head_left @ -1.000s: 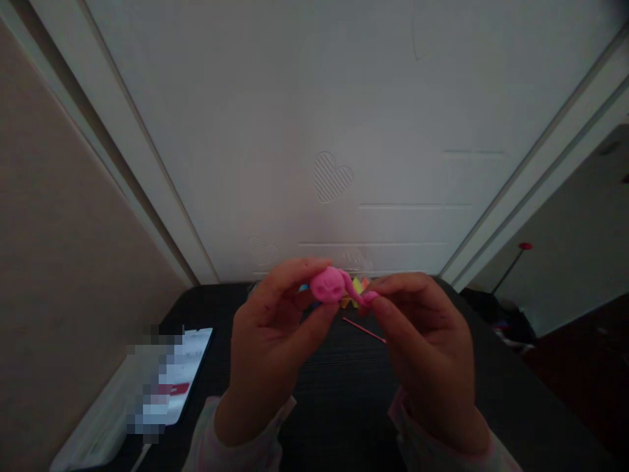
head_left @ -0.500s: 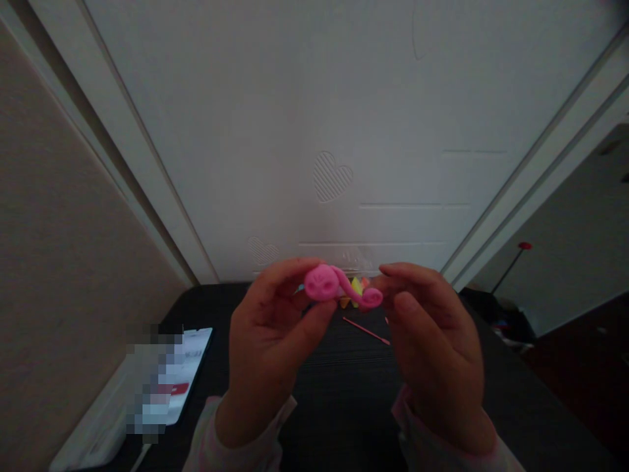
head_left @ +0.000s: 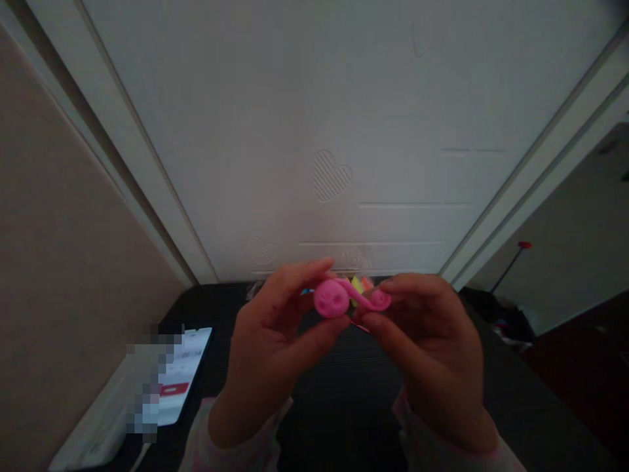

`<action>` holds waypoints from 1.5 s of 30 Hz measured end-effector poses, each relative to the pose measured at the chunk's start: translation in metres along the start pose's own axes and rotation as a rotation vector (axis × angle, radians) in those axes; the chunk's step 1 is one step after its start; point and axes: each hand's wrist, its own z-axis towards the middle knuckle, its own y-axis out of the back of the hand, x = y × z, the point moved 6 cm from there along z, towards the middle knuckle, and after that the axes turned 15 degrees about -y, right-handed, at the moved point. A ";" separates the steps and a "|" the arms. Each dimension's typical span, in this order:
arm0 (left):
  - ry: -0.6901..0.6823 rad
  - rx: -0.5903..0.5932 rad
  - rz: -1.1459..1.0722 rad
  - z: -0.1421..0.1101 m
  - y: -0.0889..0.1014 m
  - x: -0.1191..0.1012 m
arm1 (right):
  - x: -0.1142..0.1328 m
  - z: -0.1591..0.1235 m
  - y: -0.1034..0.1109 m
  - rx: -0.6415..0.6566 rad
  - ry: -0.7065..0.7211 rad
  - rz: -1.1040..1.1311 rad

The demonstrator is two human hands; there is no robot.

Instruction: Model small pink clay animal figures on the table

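Observation:
A small pink modelling-clay figure [head_left: 331, 299] hangs in the air above the table. It has a rounded lump with small hollows in its face, and a thin strand runs right from it into a flat spiral curl [head_left: 380, 300]. My left hand [head_left: 275, 334] grips the lump, thumb beneath and fingers above and behind. Around the curl my right hand [head_left: 422, 341] is closed, its thumb below and forefinger at the top edge. Behind the strand lie yellow and orange pieces [head_left: 358, 286], partly hidden. Part of a thin pink stick [head_left: 360, 326] shows between the hands.
The dark table [head_left: 334, 393] stands against a white panel [head_left: 275, 131] with heart patterns. A phone [head_left: 189, 367] with a lit screen lies at the left, beside a white object [head_left: 93, 426] and a cable. Clear plastic wrap [head_left: 358, 257] is at the back edge.
My right hand let go of the curl, moved slightly right, then came back around it. The left hand keeps the lump, which now sits a little lower and is turned slightly.

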 end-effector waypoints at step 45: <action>0.058 0.207 0.085 0.002 -0.002 -0.002 | 0.005 0.005 0.008 0.017 0.072 -0.293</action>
